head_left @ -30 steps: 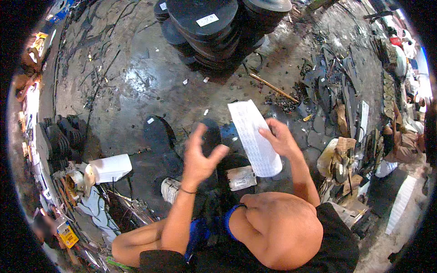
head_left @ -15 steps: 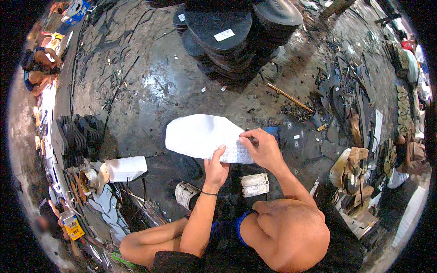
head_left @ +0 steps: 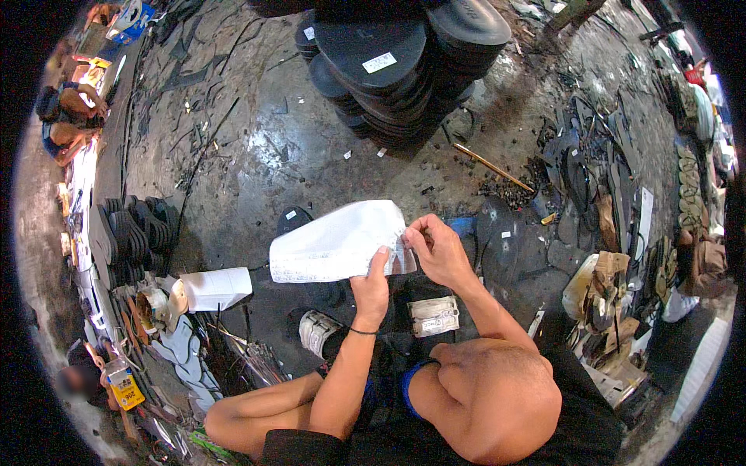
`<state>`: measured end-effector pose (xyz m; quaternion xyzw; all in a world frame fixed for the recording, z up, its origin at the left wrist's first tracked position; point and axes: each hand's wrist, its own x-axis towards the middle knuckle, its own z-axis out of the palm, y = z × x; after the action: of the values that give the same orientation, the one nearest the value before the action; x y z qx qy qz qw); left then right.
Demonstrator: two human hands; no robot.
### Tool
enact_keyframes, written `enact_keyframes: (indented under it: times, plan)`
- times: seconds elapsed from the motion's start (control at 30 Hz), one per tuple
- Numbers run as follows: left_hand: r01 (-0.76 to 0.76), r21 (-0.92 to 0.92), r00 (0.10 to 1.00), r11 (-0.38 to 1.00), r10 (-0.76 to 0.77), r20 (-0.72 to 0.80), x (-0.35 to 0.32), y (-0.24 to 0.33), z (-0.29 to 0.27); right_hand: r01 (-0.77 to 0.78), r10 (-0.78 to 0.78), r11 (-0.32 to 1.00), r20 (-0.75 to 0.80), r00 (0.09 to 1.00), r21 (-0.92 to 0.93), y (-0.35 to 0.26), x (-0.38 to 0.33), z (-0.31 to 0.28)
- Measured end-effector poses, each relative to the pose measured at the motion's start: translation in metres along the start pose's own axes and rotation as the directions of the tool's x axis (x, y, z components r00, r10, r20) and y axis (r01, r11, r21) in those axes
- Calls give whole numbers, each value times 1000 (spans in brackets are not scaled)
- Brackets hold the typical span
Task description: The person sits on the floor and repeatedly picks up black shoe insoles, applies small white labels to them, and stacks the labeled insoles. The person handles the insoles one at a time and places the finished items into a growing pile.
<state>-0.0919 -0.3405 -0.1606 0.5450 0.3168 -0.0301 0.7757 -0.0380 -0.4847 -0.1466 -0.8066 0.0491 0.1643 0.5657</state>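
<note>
A white sheet of printed labels (head_left: 330,237) is held in front of me, slightly curled, with rows of small print along its near edge. My left hand (head_left: 371,293) grips that near edge, its thumb on top. At the sheet's right edge my right hand (head_left: 440,250) is closed in a pinch; whether a single label has come loose between its fingertips is too small to tell. Just past the sheet's far left corner shows a black sole piece (head_left: 294,220) with a small white label on it. The sheet hides part of that piece.
Ahead stands a tall stack of black sole pieces (head_left: 373,93), some labelled. Black soles (head_left: 136,233) and a folded white sheet (head_left: 215,289) are on the left. A wooden stick (head_left: 493,167) and cardboard scraps (head_left: 610,279) lie right. Another person (head_left: 71,116) sits far left.
The sheet has turned and shifted left and nearer, uncovering more of the labelled black sole piece behind it. My right hand has moved slightly left, still pinching at the right edge.
</note>
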Motion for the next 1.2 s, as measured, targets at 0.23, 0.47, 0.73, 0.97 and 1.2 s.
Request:
enact_keyframes:
  times: [0.23,0.47,0.73,0.97,1.2]
  plan:
    - [-58,146,998,988,57,14,-1,7,0,3,-1,991,-17,1000,131,-12,-2,2]
    - [-95,264,993,960,110,-40,-2,4,3,72,-62,994,-115,991,83,-20,-3,7]
    - [-164,226,984,960,175,-32,-9,-3,5,51,-35,964,-66,997,260,-5,4,17]
    - [-273,360,947,892,315,-62,-6,-4,14,150,-136,968,-82,987,201,-5,1,18]
    - [-128,166,982,978,149,-118,-4,11,23,153,-125,972,-160,979,177,-8,-4,18]
